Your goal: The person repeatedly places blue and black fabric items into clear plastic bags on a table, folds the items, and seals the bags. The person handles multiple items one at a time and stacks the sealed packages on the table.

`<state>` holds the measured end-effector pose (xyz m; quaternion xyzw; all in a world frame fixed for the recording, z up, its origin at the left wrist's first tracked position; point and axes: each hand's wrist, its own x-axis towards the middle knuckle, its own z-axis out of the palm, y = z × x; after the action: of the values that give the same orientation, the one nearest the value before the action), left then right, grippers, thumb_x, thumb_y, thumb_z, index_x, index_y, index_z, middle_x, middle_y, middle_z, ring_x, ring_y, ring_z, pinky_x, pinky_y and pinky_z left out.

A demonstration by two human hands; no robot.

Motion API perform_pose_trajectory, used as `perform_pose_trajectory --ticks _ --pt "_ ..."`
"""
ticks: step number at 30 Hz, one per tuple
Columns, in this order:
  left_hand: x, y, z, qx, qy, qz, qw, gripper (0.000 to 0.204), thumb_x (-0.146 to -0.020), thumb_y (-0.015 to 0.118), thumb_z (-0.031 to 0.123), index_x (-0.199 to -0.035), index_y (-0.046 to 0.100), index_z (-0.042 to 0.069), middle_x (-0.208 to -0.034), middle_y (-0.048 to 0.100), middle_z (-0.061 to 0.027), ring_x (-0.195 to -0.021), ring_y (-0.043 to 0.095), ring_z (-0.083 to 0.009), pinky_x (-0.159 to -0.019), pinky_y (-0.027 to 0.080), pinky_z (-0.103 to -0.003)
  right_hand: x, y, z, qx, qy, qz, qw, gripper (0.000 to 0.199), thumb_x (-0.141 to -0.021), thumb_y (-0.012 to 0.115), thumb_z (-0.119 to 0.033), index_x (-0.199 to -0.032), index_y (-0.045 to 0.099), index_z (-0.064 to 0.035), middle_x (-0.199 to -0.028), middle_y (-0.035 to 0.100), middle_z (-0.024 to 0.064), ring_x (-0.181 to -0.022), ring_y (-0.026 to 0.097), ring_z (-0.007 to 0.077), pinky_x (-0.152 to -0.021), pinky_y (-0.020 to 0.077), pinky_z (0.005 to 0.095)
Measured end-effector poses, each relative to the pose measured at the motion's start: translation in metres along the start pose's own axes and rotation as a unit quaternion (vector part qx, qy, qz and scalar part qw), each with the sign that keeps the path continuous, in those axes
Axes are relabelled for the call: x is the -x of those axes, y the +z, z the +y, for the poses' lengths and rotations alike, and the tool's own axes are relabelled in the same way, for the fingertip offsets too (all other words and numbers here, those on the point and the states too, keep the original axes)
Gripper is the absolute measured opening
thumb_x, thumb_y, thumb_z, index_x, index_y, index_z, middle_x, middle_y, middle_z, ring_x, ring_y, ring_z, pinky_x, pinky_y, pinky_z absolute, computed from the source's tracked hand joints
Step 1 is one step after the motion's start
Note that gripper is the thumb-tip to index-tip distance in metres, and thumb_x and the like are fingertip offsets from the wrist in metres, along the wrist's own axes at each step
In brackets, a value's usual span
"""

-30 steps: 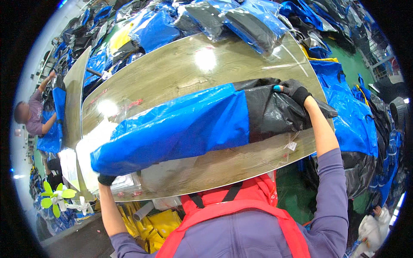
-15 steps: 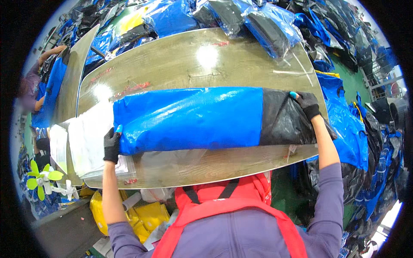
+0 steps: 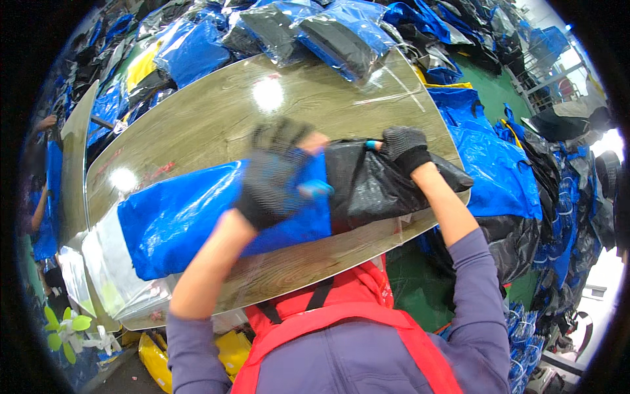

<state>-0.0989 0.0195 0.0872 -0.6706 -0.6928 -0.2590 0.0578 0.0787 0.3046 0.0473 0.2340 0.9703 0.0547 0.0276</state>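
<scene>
A long folded piece of shiny coated cloth [image 3: 190, 213], blue with a black end section [image 3: 357, 176], lies across the wood-patterned table. My right hand [image 3: 401, 148], in a black grip glove with a blue thumb tip, grips the upper edge of the black section, which is creased there. Blurred by motion, my left hand [image 3: 279, 174] hovers over the blue part near the blue-black seam. It wears a like glove, its fingers are spread from the blue-tipped thumb, and nothing is in it.
Clear plastic bags [image 3: 121, 262] lie under the cloth's left end. Bagged folded blue-and-black goods [image 3: 338, 43] are piled along the table's far edge. Blue cloth items [image 3: 492, 171] hang or lie at the right. A green fan [image 3: 65, 328] stands at lower left; a co-worker's arm [image 3: 41, 203] shows beyond.
My left hand has let go of the cloth's left end and moved right, above the seam. My right hand has shifted inward along the black section. The view has turned, and the cloth's tilt looks steeper.
</scene>
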Motion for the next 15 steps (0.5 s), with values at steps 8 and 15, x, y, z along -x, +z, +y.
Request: perform_pose_trajectory --ticks 8,15 --pt "0.021 0.081 -0.005 -0.057 -0.075 -0.101 0.99 0.071 -0.081 0.05 0.063 -0.138 0.045 0.02 -0.145 0.04 -0.0178 -0.137 0.028 -0.0385 -0.109 0.011 -0.065 0.012 -0.02 -0.058 -0.081 -0.217 -0.078 0.97 0.063 -0.086 0.057 -0.045 -0.143 0.037 -0.0283 -0.145 0.041 0.0135 -0.138 0.033 0.0331 -0.111 0.0191 0.0584" --pt "0.171 -0.091 -0.104 -0.459 -0.414 -0.084 0.781 0.078 -0.076 0.058 0.059 -0.131 0.05 0.005 -0.134 0.047 -0.0245 -0.131 0.036 -0.0418 -0.111 0.011 -0.062 0.018 0.003 -0.078 -0.035 -0.169 0.026 0.985 0.065 -0.084 0.057 -0.051 -0.142 0.041 -0.0258 -0.141 0.046 0.012 -0.131 0.041 0.0327 -0.109 0.0242 0.0546"
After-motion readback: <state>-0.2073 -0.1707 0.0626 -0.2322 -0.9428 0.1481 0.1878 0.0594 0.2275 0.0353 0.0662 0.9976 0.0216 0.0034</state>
